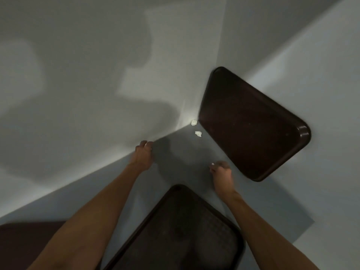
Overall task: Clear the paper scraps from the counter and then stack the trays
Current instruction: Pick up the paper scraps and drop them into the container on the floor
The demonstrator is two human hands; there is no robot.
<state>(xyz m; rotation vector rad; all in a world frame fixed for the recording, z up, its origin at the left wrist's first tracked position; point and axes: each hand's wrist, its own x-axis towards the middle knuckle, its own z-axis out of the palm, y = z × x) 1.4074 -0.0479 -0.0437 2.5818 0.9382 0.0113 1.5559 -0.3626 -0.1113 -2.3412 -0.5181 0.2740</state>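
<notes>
Two dark brown trays lie on the pale counter: one (251,123) at the right against the wall, another (181,230) near me between my forearms. Two white paper scraps sit in the counter's corner, one (193,122) at the wall and one (198,133) just in front of it, both left of the far tray. My left hand (143,153) rests at the wall's foot with its fingers curled; whether it holds anything is hidden. My right hand (221,171) hovers by the far tray's near corner, fingers pinched on a small white scrap (213,164).
Grey walls meet in a corner behind the scraps. A dark brown surface (29,242) shows at the lower left edge. Bare counter lies between my hands and to the right of the near tray.
</notes>
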